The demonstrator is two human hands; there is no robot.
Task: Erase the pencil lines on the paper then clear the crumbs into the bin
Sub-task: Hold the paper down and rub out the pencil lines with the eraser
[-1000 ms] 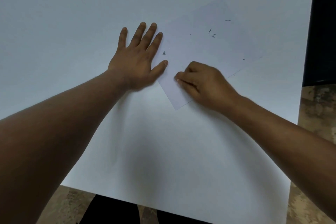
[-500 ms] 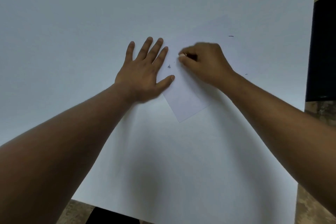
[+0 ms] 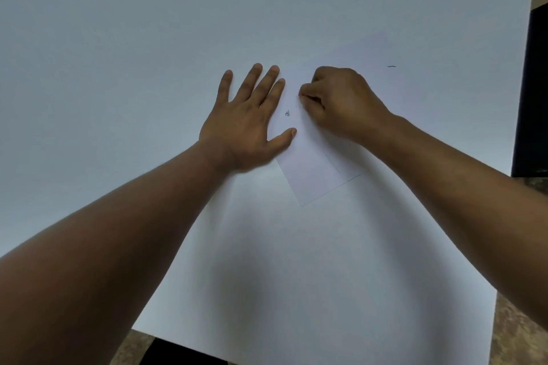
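1. Left hand (image 3: 247,124): flat on the desk (image 3: 118,53), fingers straight and spread, thumb and the two fingers nearest it lying over the left edge of the paper (image 3: 314,169). It pins the sheet as it did a second ago; my view has shifted, but its hold on the sheet looks the same. Grip apart, pressing, nothing held.

2. Crumb cluster (image 3: 287,113): a small dark speck on the paper between the left forefinger and thumb, in the same spot relative to that hand as before.

3. Right hand (image 3: 341,104): a second ago it sat near the sheet's lower left edge; half a second ago it had travelled up the sheet. Now it is just right of the left fingertips, fingers curled tight with the tips down on the paper. Grip clamped, presumably on an eraser, though I cannot see one.

4. The crumbs seen mid-sheet a second ago now lie under the right hand or out of sight; I cannot tell which.

5. Stray crumb (image 3: 391,66): one dark sliver, well right of the hand, near the sheet's far edge.

6. Judgement: rubbing is under way, sweeping along the left side. I see no pencil lines. The bin is not in view, so clearing is not yet begun.
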